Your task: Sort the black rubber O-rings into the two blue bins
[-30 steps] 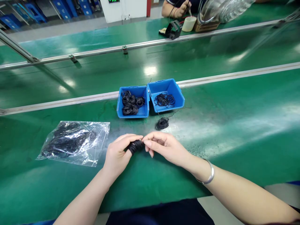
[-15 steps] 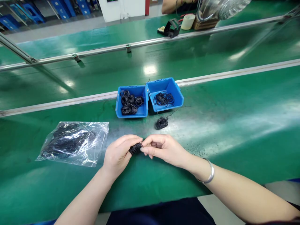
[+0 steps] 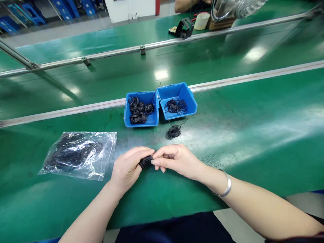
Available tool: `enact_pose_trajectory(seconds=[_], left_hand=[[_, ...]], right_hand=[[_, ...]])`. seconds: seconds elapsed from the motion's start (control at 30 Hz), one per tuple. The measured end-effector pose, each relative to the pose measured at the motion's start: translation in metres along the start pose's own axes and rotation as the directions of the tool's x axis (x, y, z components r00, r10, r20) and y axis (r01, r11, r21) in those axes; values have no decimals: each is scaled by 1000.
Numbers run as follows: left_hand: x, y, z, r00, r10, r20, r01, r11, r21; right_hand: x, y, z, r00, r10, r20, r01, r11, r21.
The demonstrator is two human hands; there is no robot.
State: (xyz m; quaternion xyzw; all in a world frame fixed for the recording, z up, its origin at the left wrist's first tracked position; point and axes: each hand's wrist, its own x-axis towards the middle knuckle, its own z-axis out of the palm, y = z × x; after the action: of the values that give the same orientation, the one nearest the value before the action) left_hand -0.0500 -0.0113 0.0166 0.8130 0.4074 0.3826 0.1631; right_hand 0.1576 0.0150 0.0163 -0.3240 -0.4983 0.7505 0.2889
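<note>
A black coil of wire (image 3: 145, 162) is held between my hands over the green table. My left hand (image 3: 128, 166) wraps its fingers and thumb round the coil from the left. At the coil's right end, my right hand (image 3: 174, 160) pinches thumb and forefinger together, apparently on the same coil; the exact grip is too small to tell. Beyond my hands lies another black coil (image 3: 174, 132), with a loose wire end. Several coils fill the left blue bin (image 3: 152, 119). Looser black loops lie in the right blue bin (image 3: 191, 101).
At the left, a clear plastic bag (image 3: 76, 155) holds dark wire. A pale rail (image 3: 101, 107) runs behind the bins. Farther back stand a black holder (image 3: 185, 28) and a cream cup (image 3: 201, 21), near another person's arm (image 3: 184, 5). Two small cylinders sit by the far rail.
The camera view has shifted slightly, while the two small cylinders by the far rail have moved a little to the right. Both hands keep nearly the same pose around the coil.
</note>
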Motion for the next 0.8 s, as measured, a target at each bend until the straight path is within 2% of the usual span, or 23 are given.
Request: enact_pose_trajectory(seconds=[0.3, 0.53, 0.8], left_hand=[[3, 0, -2, 1000, 25, 13, -25, 1000, 12], [1, 1, -5, 1000, 23, 2, -23, 999, 34], [0, -1, -3, 999, 42, 13, -41, 999, -16]], right_hand=[[1, -2, -2, 999, 30, 25, -31, 998, 59], [-1, -5, -4, 999, 30, 24, -30, 1000, -6], [0, -4, -3, 999, 24, 43, -25, 999, 38]])
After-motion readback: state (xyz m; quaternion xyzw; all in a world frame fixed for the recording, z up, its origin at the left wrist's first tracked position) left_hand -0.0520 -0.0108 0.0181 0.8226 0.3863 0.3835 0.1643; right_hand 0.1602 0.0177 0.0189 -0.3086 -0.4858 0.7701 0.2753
